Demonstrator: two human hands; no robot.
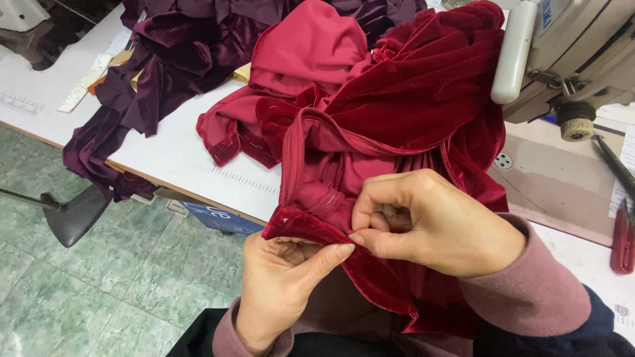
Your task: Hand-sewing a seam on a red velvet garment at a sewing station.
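On a white worktable (185, 155) above green tiled floor (99, 277), beside a sewing machine (569, 46), left hand (281, 284) and right hand (430, 221) both pinch the red velvet garment (410, 99).

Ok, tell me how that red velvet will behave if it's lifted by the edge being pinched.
The red velvet would probably flop and drape, since it lies in soft folds. It looks fairly heavy; much hangs off the table. The satin lining may slip in the left hand.
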